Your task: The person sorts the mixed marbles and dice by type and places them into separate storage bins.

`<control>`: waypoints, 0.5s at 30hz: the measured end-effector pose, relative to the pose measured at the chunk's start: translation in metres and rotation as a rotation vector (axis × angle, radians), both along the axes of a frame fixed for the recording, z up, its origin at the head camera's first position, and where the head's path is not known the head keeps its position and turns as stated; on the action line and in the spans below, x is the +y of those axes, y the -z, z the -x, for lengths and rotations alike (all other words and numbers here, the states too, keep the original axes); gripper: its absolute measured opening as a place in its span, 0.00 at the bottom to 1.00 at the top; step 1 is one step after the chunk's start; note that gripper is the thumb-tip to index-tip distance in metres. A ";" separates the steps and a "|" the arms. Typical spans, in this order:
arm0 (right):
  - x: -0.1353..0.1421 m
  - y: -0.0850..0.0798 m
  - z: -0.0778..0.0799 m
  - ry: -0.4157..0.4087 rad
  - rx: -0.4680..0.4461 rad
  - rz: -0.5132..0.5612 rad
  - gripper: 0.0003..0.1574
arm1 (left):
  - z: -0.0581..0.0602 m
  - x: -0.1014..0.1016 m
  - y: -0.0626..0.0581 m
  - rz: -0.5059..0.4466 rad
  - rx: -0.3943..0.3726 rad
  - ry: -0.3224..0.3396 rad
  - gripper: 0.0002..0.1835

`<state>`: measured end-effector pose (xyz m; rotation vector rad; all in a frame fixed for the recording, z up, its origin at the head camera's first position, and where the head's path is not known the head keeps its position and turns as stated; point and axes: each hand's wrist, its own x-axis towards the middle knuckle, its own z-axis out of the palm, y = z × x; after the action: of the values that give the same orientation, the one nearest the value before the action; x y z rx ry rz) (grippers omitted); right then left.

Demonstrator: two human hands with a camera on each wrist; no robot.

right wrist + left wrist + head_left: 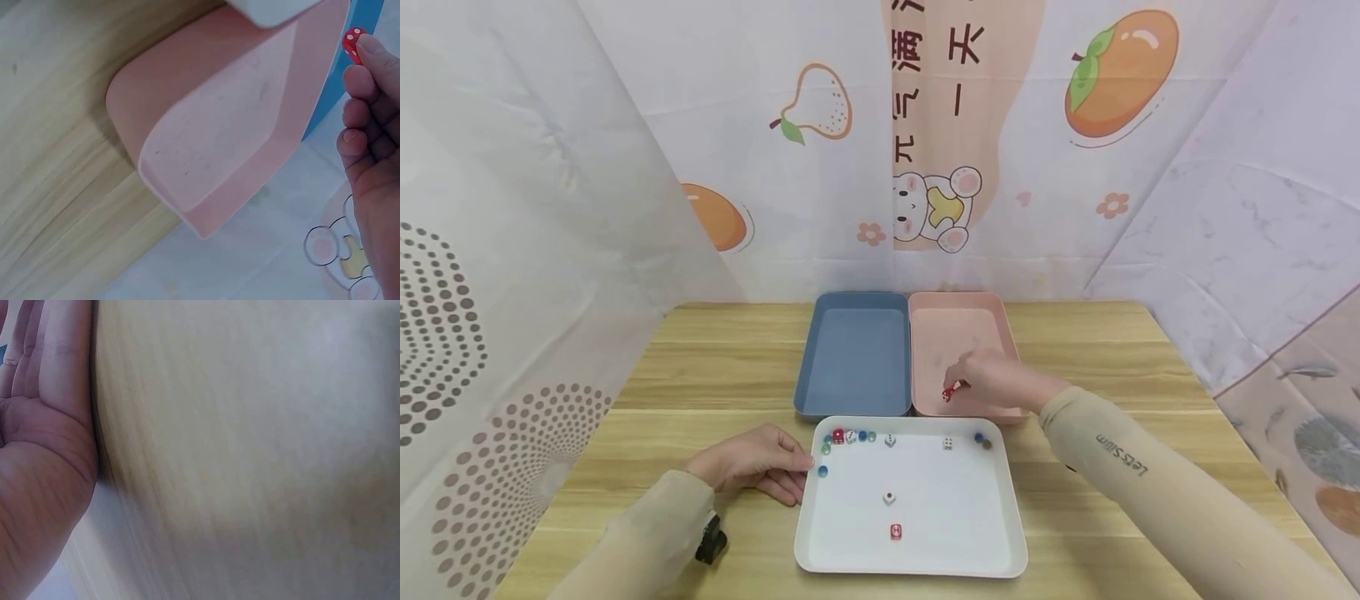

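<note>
My right hand [988, 379] pinches a red die [354, 44] with white dots between thumb and index finger. It hovers over the near part of the pink tray [958, 302]. My left hand [756, 458] lies on its side at the left wall of the white tray [917, 565], the thumb at the rim and the other fingers outside it. In the white tray are a red die [896, 532], a white die [889, 497], a blue marble [823, 471] and more dice and marbles along the far wall. The left wrist view shows mainly palm and tabletop.
A blue tray [853, 404] stands left of the pink one, both behind the white tray. All sit on a wood-grain table [1082, 350]. Printed fabric [730, 108] hangs behind the table and at its sides. A black object [711, 540] is at the left wrist.
</note>
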<state>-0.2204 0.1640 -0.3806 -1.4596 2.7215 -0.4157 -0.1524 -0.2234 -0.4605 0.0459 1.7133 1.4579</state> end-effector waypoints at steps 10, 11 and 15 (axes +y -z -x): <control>0.009 0.007 0.030 0.175 -0.161 -0.066 0.05 | -0.001 0.000 -0.001 -0.001 0.003 -0.010 0.19; 0.009 0.007 0.032 0.182 -0.170 -0.066 0.05 | -0.001 0.000 -0.001 0.000 0.004 -0.009 0.19; 0.010 0.008 0.040 0.230 -0.207 -0.076 0.04 | -0.001 0.000 -0.001 0.000 0.002 -0.009 0.19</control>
<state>-0.2600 0.1736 -0.3885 -1.0261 2.7103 -0.4372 -0.1515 -0.2230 -0.4596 0.0403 1.7174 1.4646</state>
